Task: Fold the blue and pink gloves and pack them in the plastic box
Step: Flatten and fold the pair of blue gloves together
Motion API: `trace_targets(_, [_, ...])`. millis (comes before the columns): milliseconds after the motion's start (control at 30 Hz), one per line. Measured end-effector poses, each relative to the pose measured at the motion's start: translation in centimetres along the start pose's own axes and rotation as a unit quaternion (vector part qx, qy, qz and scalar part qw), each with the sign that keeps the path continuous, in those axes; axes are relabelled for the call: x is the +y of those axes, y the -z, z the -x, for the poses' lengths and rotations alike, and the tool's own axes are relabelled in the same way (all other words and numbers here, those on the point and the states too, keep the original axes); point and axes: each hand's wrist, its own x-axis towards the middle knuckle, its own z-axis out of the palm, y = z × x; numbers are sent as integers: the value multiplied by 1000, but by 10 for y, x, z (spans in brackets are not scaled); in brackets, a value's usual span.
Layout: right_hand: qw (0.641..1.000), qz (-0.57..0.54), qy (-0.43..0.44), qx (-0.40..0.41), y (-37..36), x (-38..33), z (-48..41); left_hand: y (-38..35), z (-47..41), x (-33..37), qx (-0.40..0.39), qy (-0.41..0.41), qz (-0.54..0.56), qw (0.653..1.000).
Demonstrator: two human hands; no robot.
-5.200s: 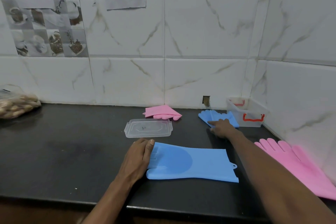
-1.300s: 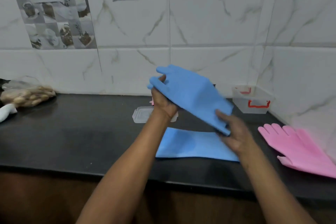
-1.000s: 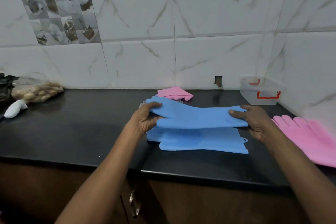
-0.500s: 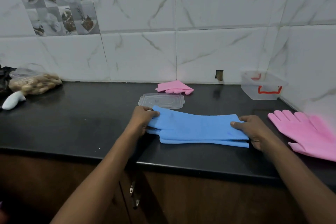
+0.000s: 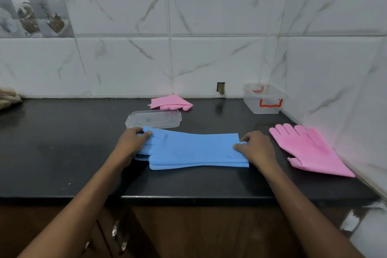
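Blue gloves (image 5: pixel 194 150): two, stacked one on the other, lying flat on the black surface (image 5: pixel 62 153) between the two hands; long axis runs from one hand across to the other, fingers toward the left hand, cuffs toward the right hand.
Left hand (image 5: pixel 132 142): closed on the finger end of the stack, thumb on top, fingers curled at the edge.
Right hand (image 5: pixel 256 148): gripping the cuff end, thumb pressed on the top glove.
Flat pink glove (image 5: pixel 310 151): just beyond the right hand on its outer side, apart from it; fingers point away from the person, cuff angled toward the side wall.
Folded pink glove (image 5: pixel 169 102): well beyond the left hand, near the back wall.
Lid (image 5: pixel 154 119): clear, flat, just beyond the left hand, between it and the folded pink glove.
Plastic box (image 5: pixel 265 100): clear with red latches, open, in the far corner beyond the right hand.
Hard to make out: how far the lower blue glove lines up with the upper one; only its edges show. A pale bundle (image 5: pixel 8 98) at the far left is cut off by the frame.
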Motion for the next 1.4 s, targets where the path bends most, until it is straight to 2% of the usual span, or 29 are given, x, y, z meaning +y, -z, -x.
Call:
trace_targets(67, [999, -36, -13, -13, 2, 4, -1, 0, 0, 1, 2, -4, -21, 1000])
trace_targets(167, [985, -164, -43, -41, 6, 11, -1, 0, -1, -4, 7, -6, -38, 999])
trace_targets(233, [978, -193, -52, -56, 8, 14, 1, 0, -1, -7, 15, -9, -39, 999])
trace_targets(333, [988, -141, -37, -51, 7, 10, 4, -2, 2, -6, 18, -13, -38, 999])
trace_targets(433, [999, -29, 5, -46, 3, 3, 6, -4, 8, 1, 34, -25, -113, 993])
trace_targets(500, [999, 11, 18, -47, 0, 1, 7, -6, 16, 8, 53, -31, -207, 976])
trace_targets(567, [999, 4, 18, -42, 0, 1, 9, -9, 29, 20, 109, -44, -321, 940])
trace_targets(633, [999, -7, 17, -31, -1, 3, 9, -16, 44, 36, 148, -131, -407, 892])
trace_targets(667, [999, -8, 19, -29, -1, 3, 9, -22, 51, 44, 111, -193, -397, 891])
trace_targets(733, [999, -9, 18, -28, -2, 4, 9, -41, 70, 56, -68, -292, -320, 899])
trace_targets(767, [1000, -11, 14, -26, -1, 4, 9, -52, 81, 60, -147, -325, -306, 883])
trace_targets(800, [1000, -17, 9, -19, -1, 5, 10, -63, 91, 62, -190, -363, -316, 856])
trace_targets(867, [999, -53, -11, 2, 2, 5, 11, -83, 101, 64, -207, -420, -366, 804])
trace_targets(967, [990, -130, -51, 30, 7, 7, 16, -97, 96, 70, -193, -447, -411, 771])
trace_targets(1067, [992, -107, -70, 20, 15, 10, 24, -105, 94, 67, -156, -502, -440, 728])
trace_targets(1133, [994, -75, -78, -7, 21, 12, 32, -109, 99, 67, -138, -495, -443, 735])
trace_targets(1200, [990, -94, -98, -37, 23, 11, 39, -112, 99, 70, -93, -428, -416, 797])
trace_targets(1267, [969, -183, -150, -67, 21, 5, 43, -113, 94, 73, -58, -344, -347, 871])
trace_targets(1300, [952, -235, -176, -82, 19, 0, 44, -112, 94, 73, -59, -309, -328, 891])
trace_targets(1333, [934, -287, -192, -92, 17, -6, 44, -112, 95, 72, -65, -310, -334, 888])
trace_targets(1400, [901, -373, -199, -98, 13, -17, 38, -110, 100, 70, -81, -383, -384, 837])
